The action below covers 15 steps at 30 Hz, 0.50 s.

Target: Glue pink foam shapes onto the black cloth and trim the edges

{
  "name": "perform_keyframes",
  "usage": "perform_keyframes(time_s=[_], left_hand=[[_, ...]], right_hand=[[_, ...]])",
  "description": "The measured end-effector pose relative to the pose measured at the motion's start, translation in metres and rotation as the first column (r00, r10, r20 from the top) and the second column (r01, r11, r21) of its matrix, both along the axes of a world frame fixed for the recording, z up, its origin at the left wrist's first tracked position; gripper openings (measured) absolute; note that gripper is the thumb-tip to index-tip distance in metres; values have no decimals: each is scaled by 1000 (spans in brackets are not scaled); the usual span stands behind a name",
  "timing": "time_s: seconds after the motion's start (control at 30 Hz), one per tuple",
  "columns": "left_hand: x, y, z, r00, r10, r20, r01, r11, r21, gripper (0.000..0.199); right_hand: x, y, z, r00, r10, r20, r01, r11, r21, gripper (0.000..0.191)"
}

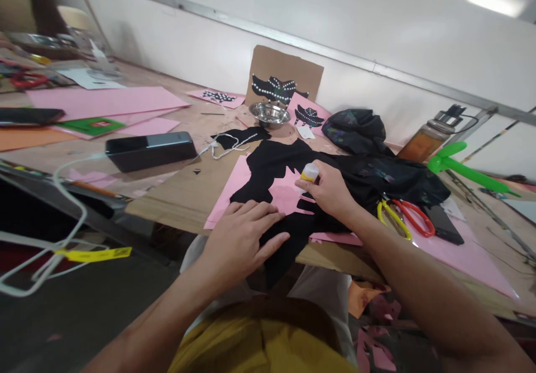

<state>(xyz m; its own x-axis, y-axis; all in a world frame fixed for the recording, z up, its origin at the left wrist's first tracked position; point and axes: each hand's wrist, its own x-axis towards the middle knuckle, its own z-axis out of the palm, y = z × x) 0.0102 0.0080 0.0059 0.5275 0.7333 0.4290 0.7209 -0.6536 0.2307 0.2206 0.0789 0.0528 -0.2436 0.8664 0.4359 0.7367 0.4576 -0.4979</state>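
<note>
While the pink cutout [286, 193] is touched by the open left hand [247, 236], a bottle [310, 173] is gripped at its two o'clock by the right hand [330, 189].

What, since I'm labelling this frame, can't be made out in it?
All in the head view:
White-and-yellow bottle: print, too small and partly behind the right hand.
Pink cutout: lower-left edge, under the left hand.
Metal bowl: any contents, too small and blurred.
Drink bottle: base, behind black fabric.
</note>
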Motion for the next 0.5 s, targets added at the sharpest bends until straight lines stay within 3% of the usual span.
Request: perform_keyframes(time_s=[0.5], left_hand=[[0,2,-1,1000,-4,2,4,1000,-2,38]], right_hand=[[13,-6,3,1000,-7,19,8,1000,-23,27]])
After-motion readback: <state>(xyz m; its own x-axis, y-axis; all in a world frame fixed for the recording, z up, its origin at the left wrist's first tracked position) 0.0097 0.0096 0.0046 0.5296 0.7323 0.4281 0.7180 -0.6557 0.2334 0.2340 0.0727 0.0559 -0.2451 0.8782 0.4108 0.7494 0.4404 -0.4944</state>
